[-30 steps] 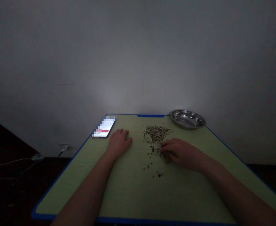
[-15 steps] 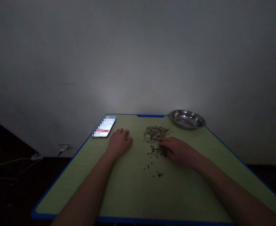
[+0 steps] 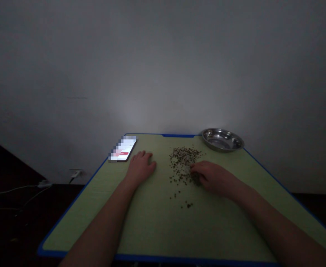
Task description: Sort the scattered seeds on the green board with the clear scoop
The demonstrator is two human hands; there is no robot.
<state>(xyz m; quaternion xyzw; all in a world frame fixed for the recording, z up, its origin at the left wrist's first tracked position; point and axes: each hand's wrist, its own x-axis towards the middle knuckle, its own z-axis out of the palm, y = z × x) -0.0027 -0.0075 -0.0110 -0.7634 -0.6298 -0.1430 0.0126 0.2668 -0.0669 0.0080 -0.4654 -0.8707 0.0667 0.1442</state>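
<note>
No text can be read: on the phone (image 3: pixel 127 147), left of the metal bowl (image 3: pixel 222 142), the screen's marks are pixelated or too small.

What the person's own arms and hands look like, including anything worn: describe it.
The left forearm and right forearm are bare and tapering, with no sleeve in view. The left hand and right hand are ungloved; no ring, watch or bracelet shows, though the dim light could hide fine markings.
</note>
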